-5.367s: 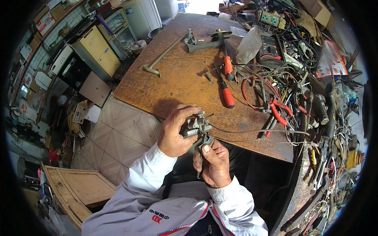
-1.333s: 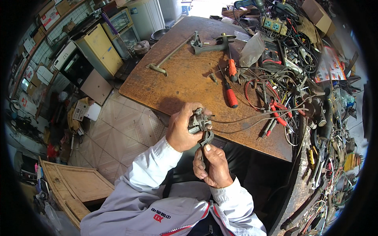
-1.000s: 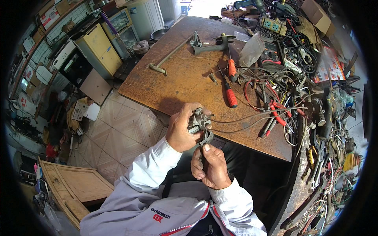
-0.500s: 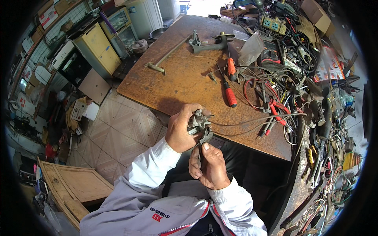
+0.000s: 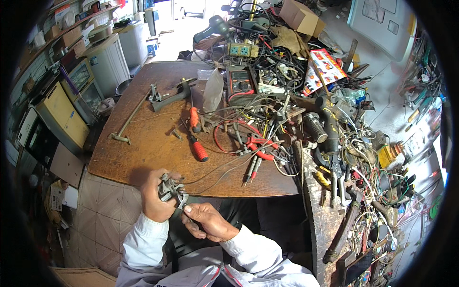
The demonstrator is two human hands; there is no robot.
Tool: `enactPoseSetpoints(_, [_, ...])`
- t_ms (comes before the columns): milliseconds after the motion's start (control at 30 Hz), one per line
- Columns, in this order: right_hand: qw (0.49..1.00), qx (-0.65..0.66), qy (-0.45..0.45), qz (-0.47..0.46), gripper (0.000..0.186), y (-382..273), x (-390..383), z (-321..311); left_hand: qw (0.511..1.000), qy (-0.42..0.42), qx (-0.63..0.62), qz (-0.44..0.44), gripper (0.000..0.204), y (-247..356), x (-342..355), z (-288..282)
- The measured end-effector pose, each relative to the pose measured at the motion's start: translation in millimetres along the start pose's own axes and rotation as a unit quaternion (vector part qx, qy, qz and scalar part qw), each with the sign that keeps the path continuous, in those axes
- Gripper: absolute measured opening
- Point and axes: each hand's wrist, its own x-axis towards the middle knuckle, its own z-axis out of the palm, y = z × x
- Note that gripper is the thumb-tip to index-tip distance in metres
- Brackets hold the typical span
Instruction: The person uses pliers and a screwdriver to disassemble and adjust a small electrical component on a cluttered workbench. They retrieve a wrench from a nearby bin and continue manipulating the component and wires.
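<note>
My left hand (image 5: 155,198) is wrapped round a grey metal part (image 5: 167,187) with several stubby projections, held just off the table's near edge. Two thin brown wires (image 5: 215,168) run from beside this part across the tabletop to the right. My right hand (image 5: 210,221) pinches a dark metal piece with a forked end (image 5: 182,199), which touches the lower side of the part. My fingers cover most of that piece, so its kind cannot be told.
On the wooden table (image 5: 143,153) lie two red-handled screwdrivers (image 5: 199,149), a T-shaped metal rod (image 5: 131,115), a small bolt (image 5: 177,133) and a dark metal bracket (image 5: 167,101). To the right are red-handled pliers (image 5: 260,147), a multimeter (image 5: 242,81) and heaped tools and cables.
The view has swung right, so table and hands appear farther left, and more of the cluttered right side shows. Both hands keep their grip on the metal pieces.
</note>
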Motion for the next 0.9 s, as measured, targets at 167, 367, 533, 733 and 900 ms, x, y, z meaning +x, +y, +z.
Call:
enactPoseSetpoints(167, [0.994,-0.106,-0.005,-0.003,0.045,-15,1,-7,1.0,-0.019,0.003,-0.004,0.051,10,5,-2])
enactPoseSetpoints(367, [0.972,-0.231,-0.042,0.01,0.044,-34,3,-13,0.994,-0.085,-0.037,-0.066,0.046,19,11,-13])
enactPoseSetpoints(533, [0.962,-0.267,-0.054,0.01,0.042,-37,1,-14,0.985,-0.153,-0.052,-0.067,0.051,17,17,-22])
enactPoseSetpoints(733, [0.958,-0.282,-0.047,0.021,0.036,-47,0,-10,0.976,-0.169,-0.096,-0.101,0.052,13,19,-27])
enactPoseSetpoints(900, [0.965,-0.254,0.06,0.032,0.038,-43,-10,-2,0.991,-0.085,-0.086,-0.057,0.05,-4,10,-18])
